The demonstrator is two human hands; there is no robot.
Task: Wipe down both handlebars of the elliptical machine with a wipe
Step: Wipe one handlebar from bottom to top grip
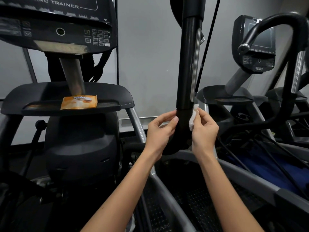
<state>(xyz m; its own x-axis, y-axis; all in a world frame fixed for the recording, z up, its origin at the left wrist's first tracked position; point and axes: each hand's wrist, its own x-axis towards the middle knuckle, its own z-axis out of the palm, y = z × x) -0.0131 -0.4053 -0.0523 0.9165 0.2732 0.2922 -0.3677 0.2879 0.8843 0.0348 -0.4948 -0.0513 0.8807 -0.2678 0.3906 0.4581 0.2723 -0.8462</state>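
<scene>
Gripping one upright black cylindrical handlebar (187,67) low down, two hands: left hand (160,131) fingertips pressed together on it, right hand (204,131) pinching one crumpled white wipe (193,117) against its side. One orange wipe packet (79,102) lies on the black console tray (41,96).

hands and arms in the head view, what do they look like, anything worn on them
Both forearms are bare up to the frame's bottom edge, so no sleeves show. The left hand and the right hand wear no gloves, and no rings, watch or bracelet can be seen. The visible fingernails are short and unpainted.
</scene>
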